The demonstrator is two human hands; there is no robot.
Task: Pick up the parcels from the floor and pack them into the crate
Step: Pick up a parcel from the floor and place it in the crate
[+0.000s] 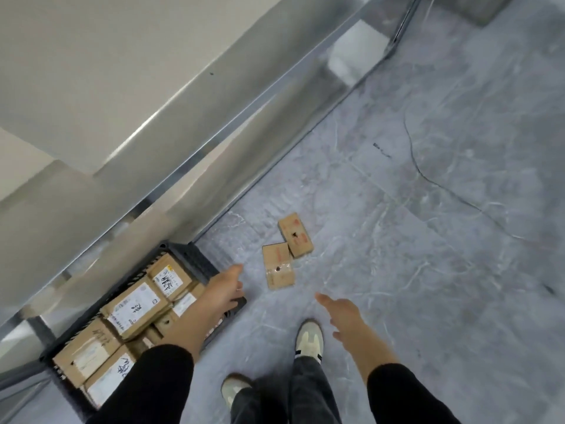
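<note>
Two small brown cardboard parcels lie touching on the grey floor: the nearer parcel (278,266) and the farther parcel (296,234). A dark plastic crate (195,261) at lower left holds several cardboard parcels (134,307) with white labels. My left hand (227,287) reaches out over the crate's right corner, fingers apart, holding nothing, a short way left of the nearer parcel. My right hand (339,310) is stretched forward, open and empty, below and right of the parcels.
A metal rack frame (214,142) runs diagonally along the beige wall behind the crate. My two light shoes (309,338) stand on the floor just below the parcels. Grey marbled floor (428,240) spreads to the right.
</note>
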